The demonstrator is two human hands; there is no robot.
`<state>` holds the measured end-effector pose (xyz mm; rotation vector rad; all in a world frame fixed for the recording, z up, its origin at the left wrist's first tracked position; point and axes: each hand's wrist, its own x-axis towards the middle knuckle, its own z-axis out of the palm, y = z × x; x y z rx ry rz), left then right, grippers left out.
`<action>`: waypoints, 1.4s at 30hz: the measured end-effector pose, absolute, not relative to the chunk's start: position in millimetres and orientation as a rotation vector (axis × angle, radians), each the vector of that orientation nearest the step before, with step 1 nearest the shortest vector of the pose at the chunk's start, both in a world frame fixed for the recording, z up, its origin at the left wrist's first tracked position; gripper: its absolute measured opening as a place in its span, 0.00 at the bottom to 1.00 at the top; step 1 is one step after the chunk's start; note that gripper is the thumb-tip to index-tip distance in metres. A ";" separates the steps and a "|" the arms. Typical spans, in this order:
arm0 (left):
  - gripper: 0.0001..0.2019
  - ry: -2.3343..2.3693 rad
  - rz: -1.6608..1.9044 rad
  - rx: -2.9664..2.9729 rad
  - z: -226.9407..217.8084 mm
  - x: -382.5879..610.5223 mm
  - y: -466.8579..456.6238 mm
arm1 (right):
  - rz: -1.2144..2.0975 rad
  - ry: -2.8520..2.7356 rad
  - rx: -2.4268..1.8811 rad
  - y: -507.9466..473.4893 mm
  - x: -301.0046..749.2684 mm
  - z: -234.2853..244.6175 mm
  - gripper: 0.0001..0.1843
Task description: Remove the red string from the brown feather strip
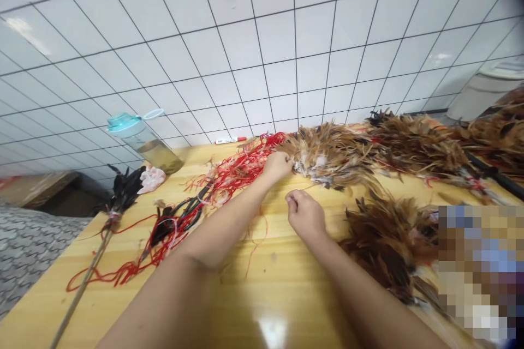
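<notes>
My left hand (279,167) reaches to the left edge of a pile of brown feathers (331,147), its fingers pinched together on the feathers there. Beside it lies a tangle of red string (241,166). Closer to me, my right hand (306,214) hovers over the table with its fingers curled in. Whatever its fingertips may hold is too small to make out. A darker bunch of feathers (385,245) lies to the right of this hand.
Scissors (192,204) lie among red strings on the wooden table (245,305). At left are a stick (82,283) with black feathers and a blue-lidded bottle (149,144). A red-and-white marker (230,140) lies by the tiled wall (274,76). More feathers (426,139) cover the back right.
</notes>
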<state>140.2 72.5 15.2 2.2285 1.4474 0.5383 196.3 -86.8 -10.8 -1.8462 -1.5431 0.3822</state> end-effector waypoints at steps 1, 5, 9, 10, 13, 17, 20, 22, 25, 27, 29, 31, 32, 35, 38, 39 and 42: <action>0.09 1.443 0.561 2.196 16.1 137.1 73.0 | 0.394 -1.517 -1.838 -86.3 196.6 -11.0 0.10; 0.11 1.370 0.613 2.004 23.3 117.6 68.2 | 0.417 -1.415 -1.825 -83.4 199.8 -12.4 0.11; 0.11 1.222 0.602 1.794 29.2 94.8 52.3 | 0.469 -1.275 -1.801 -79.0 205.7 -16.1 0.13; 0.12 1.149 0.603 1.717 29.5 89.7 47.4 | 0.488 -1.240 -1.776 -77.7 207.3 -17.8 0.13; 0.17 0.911 0.617 1.486 26.6 79.2 32.2 | 0.558 -1.166 -1.666 -73.3 211.8 -24.3 0.17; 0.17 0.826 0.679 1.474 17.4 78.0 14.4 | 0.729 -1.101 -1.514 -68.4 215.7 -28.1 0.20; 0.14 0.768 0.705 1.553 10.9 81.9 6.7 | 0.873 -1.093 -1.403 -66.4 216.8 -25.8 0.18; 0.13 0.741 0.711 1.597 8.4 83.8 4.3 | 0.925 -1.107 -1.352 -65.8 217.4 -24.8 0.16; 0.13 0.736 0.702 1.582 8.1 84.4 2.5 | 0.915 -1.130 -1.367 -66.1 218.8 -25.8 0.14; 0.15 0.716 0.674 1.517 9.2 83.7 1.6 | 0.853 -1.148 -1.420 -66.8 219.6 -26.6 0.12; 0.17 0.694 0.650 1.429 9.7 82.6 1.5 | 0.798 -1.158 -1.456 -67.9 220.0 -26.1 0.13; 0.19 0.680 0.635 1.345 8.3 81.3 2.5 | 0.789 -1.168 -1.459 -69.0 219.9 -24.6 0.13; 0.21 0.675 0.624 1.310 7.0 80.7 3.4 | 0.797 -1.175 -1.455 -69.4 219.9 -24.0 0.13; 0.23 0.661 0.605 1.271 2.1 79.4 6.1 | 0.810 -1.207 -1.445 -69.7 220.0 -24.7 0.13; 0.19 0.629 0.624 1.304 -1.4 79.0 6.9 | 0.784 -1.253 -1.462 -69.6 219.9 -28.6 0.13; 0.18 0.618 0.629 1.321 -2.1 78.8 6.8 | 0.762 -1.275 -1.475 -69.7 219.6 -29.7 0.13; 0.17 0.615 0.631 1.349 -4.1 77.9 6.1 | 0.660 -1.370 -1.516 -71.3 217.2 -30.0 0.11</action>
